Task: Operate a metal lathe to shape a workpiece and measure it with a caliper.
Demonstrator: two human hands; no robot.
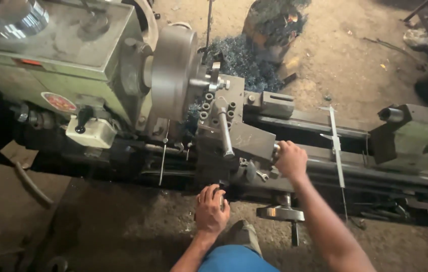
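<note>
Left hand [211, 209] wraps a handwheel [221, 201] at the lathe's [73, 60] near side. Right hand [290, 160] closes on a small crank handle [276, 151] right of the tool post [221, 108]. Grey chuck [173, 75] far left.

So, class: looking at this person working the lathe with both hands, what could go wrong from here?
1. Both the left hand and right hand grip handles close to the chuck; a slip could bring bare fingers near it.
2. The swarf piled behind could cut skin.
3. The caliper resting on the bed might fall.
</note>
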